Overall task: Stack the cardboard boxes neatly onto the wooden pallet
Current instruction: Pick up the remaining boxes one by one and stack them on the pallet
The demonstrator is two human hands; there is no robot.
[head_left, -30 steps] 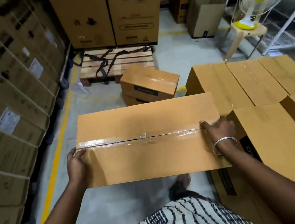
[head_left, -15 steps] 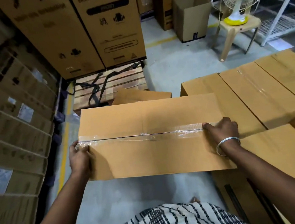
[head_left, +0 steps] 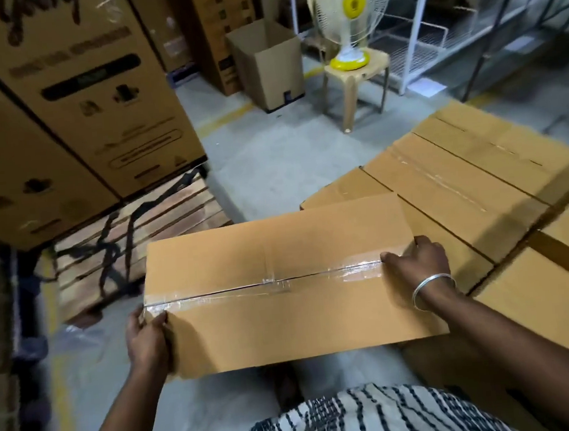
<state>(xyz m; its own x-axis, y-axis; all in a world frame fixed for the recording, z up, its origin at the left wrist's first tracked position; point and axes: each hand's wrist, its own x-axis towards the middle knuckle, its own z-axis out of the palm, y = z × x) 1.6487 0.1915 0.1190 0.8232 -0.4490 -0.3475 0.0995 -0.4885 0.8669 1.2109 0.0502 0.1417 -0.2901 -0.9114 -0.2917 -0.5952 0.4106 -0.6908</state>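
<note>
I hold a long taped cardboard box [head_left: 282, 284] level in front of me, above the floor. My left hand [head_left: 148, 340] grips its left end and my right hand [head_left: 418, 262], with a silver bangle, grips its right end at the tape seam. The wooden pallet [head_left: 160, 233] lies on the floor ahead to the left, with black straps draped over its slats. The held box hides the pallet's near right corner and anything on the floor behind it. A stack of similar cardboard boxes [head_left: 479, 181] sits to my right.
Tall printed cartons [head_left: 93, 94] stand right behind the pallet. An open carton [head_left: 269, 62] and a plastic stool [head_left: 355, 82] with a table fan [head_left: 348, 20] are further back. White racking [head_left: 432, 30] is at the back right. A yellow floor line [head_left: 59, 372] runs along the left.
The view has turned left and lifted; the pallet and tall cartons are closer. The small box on the floor by the pallet has gone out of sight behind the held box. Both grips are unchanged.
</note>
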